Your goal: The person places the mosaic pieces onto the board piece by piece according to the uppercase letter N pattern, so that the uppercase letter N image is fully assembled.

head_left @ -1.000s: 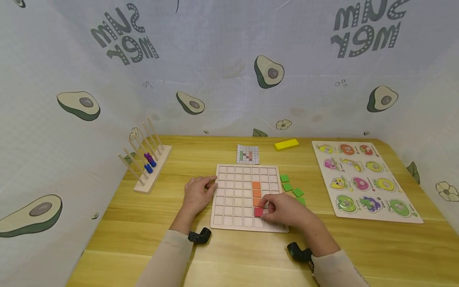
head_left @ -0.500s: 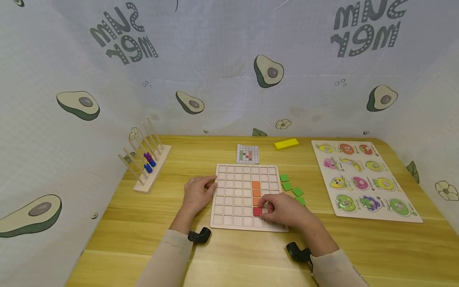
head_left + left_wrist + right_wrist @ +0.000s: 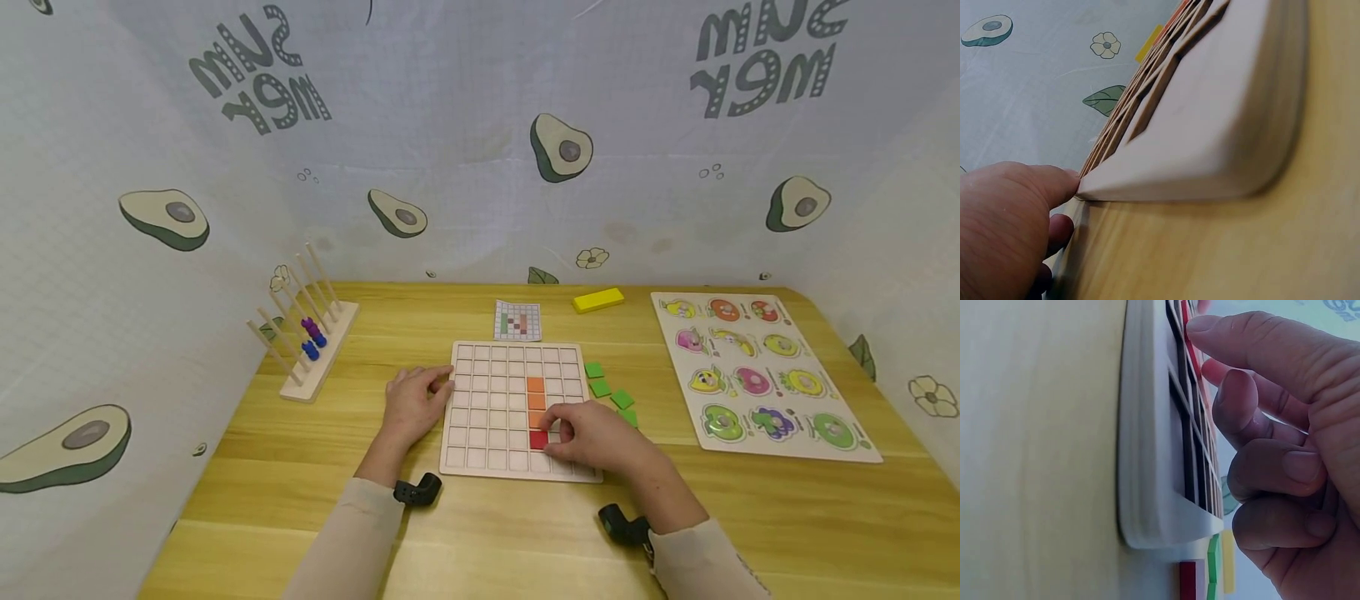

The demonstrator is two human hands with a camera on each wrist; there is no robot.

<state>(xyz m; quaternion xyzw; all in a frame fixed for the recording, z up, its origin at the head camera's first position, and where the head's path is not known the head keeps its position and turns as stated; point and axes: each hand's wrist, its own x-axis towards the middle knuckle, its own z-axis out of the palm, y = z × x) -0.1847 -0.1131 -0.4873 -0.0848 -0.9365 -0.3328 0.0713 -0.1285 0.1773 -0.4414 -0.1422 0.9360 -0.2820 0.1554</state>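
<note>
A wooden grid board [image 3: 476,417] lies flat on the table. Beside its left edge rests my left hand [image 3: 411,407]; the left wrist view catches the thumb [image 3: 1054,183] right at the board's corner. With thumb and index finger, my right hand [image 3: 596,435] pinches a red square tile [image 3: 537,440] in a cell of the board. The other right fingers are curled under the palm. Three orange tiles [image 3: 536,385] line up in the column above the red one, the lowest partly covered by the index finger. Several green tiles [image 3: 600,388] lie off the board's right side.
A printed grid card [image 3: 517,322] and a yellow bar [image 3: 598,300] lie behind the board. On the left stands a peg rack [image 3: 330,354] with blue and purple beads. A fruit puzzle board [image 3: 667,325] occupies the right. One dark red piece [image 3: 1190,581] shows beside the board.
The red tile sits a little more squarely in its cell, with the right fingers still at its edge. Both hands have barely moved.
</note>
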